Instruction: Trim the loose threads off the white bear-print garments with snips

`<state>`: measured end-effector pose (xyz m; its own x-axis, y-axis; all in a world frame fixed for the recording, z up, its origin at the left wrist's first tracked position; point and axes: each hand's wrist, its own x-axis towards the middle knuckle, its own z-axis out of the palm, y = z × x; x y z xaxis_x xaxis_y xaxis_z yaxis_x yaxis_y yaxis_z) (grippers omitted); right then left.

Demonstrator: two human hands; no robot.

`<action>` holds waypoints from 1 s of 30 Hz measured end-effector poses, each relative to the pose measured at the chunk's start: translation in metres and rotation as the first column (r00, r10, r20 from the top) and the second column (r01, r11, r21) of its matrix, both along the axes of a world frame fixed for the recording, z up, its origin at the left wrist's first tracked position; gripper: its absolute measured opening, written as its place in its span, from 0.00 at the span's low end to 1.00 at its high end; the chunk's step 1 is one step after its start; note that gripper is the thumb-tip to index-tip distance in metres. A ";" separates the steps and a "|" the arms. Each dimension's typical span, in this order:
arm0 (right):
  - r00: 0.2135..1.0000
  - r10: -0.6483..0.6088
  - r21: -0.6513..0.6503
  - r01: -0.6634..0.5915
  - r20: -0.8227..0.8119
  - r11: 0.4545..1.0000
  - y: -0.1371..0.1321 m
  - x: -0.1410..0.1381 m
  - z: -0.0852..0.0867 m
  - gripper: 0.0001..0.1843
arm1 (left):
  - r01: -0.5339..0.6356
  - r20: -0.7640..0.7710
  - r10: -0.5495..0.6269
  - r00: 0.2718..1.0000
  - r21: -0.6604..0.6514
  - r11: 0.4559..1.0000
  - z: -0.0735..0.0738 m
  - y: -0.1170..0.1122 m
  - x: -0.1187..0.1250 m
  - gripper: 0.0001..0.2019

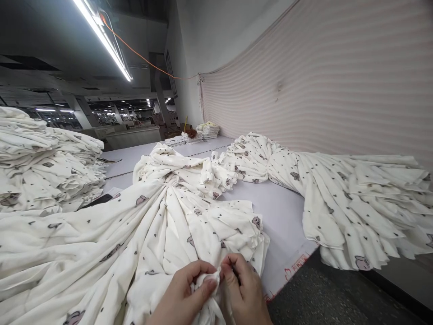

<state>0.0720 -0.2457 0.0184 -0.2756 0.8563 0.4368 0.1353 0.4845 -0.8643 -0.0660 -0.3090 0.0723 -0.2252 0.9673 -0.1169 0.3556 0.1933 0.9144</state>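
A large heap of white printed fabric (182, 225), dotted with small dark marks and pinkish-grey animal figures, spreads over the near side of the table. It is gathered to a tight point near its middle. At its near edge my left hand (189, 291) pinches a fold of this cloth between thumb and forefinger. My right hand (241, 289) is closed right beside it, with thumb and forefinger pinched at the same bit of cloth. The fingertips of both hands almost touch. Exactly what detail lies between them is too small to make out.
More of the printed fabric lies in a tied bundle (324, 189) at right, hanging over the table edge, and in a tall stack (40, 162) at left. Folded cloths (208, 130) sit at the back of the pale table (270, 216). A striped cloth sheet (304, 90) covers the wall.
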 end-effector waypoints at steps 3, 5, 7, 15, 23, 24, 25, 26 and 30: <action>1.000 0.011 -0.094 -0.011 0.001 0.995 0.001 -0.003 0.004 0.14 | -0.010 -0.067 0.013 0.998 0.045 0.999 -0.004 0.002 0.001 0.14; 0.998 0.034 -0.142 -0.040 -0.043 0.989 0.002 -0.001 0.006 0.14 | -0.060 -0.032 0.063 0.997 0.091 0.994 -0.008 0.002 0.000 0.14; 0.996 0.058 -0.110 -0.065 -0.069 0.992 0.003 0.004 0.007 0.16 | -0.133 0.034 0.130 0.991 0.113 0.985 -0.013 0.002 -0.001 0.14; 0.986 0.153 -0.012 -0.153 0.065 0.988 0.002 0.017 0.003 0.09 | -0.149 -0.027 0.165 0.986 0.307 0.940 -0.022 -0.002 0.005 0.11; 0.990 0.143 -0.098 -0.144 -0.023 0.985 0.003 0.010 0.004 0.09 | -0.067 -0.117 0.115 0.987 0.352 0.934 -0.022 0.001 0.009 0.09; 0.990 0.136 -0.130 -0.140 -0.044 0.982 0.003 0.011 0.002 0.10 | -0.060 -0.134 0.115 0.984 0.360 0.931 -0.021 0.001 0.009 0.08; 0.990 0.126 -0.160 -0.134 -0.060 0.978 0.004 0.012 -0.002 0.11 | -0.065 -0.152 0.130 0.980 0.374 0.925 -0.019 0.000 0.006 0.08; 0.992 0.100 -0.190 -0.112 -0.074 0.975 0.006 0.014 -0.006 0.12 | -0.097 -0.162 0.172 0.972 0.393 0.914 -0.014 -0.001 0.002 0.09; 0.992 -0.123 -0.334 0.114 -0.006 0.936 0.021 0.026 -0.027 0.22 | -0.500 0.048 0.528 0.848 0.405 0.765 0.019 -0.004 -0.031 0.16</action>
<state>0.0975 -0.2250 -0.0091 -0.1555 0.9796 0.1269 0.1490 0.1503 -0.9773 -0.0973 -0.3130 0.0909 -0.6952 0.6644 0.2743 0.3667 -0.0005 0.9303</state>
